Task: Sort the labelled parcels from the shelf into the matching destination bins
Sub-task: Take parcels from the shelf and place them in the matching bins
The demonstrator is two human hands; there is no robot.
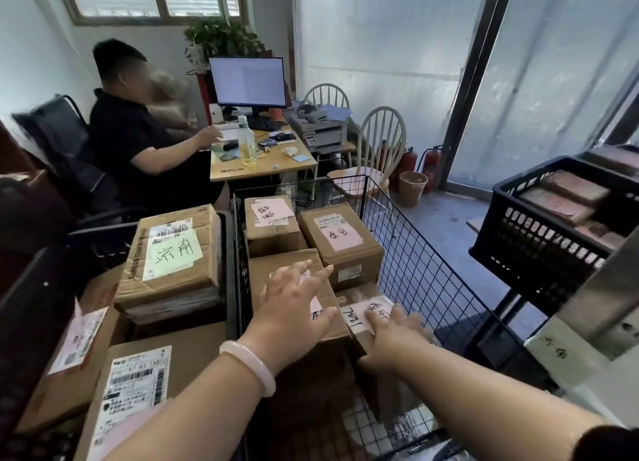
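A black wire-mesh bin (pixel 425 274) in front of me holds several brown cardboard parcels with pink handwritten labels. My left hand (pixel 294 308), a pale bangle on its wrist, lies flat with straight fingers on the middle parcel (pixel 273 270). My right hand (pixel 394 336) presses on a small pink-labelled parcel (pixel 363 315) at the bin's near right, fingers fairly straight. Two more labelled parcels (pixel 340 239) sit at the back of the bin. Left of the bin, a parcel with a green label (pixel 173 253) tops a stack of other boxes.
A black plastic crate (pixel 539 249) with flat parcels stands on a stand at the right. A person sits at a desk (pixel 262 163) with a monitor behind the bin. Two white chairs, a printer, fire extinguishers and a waste basket (pixel 411 187) stand beyond.
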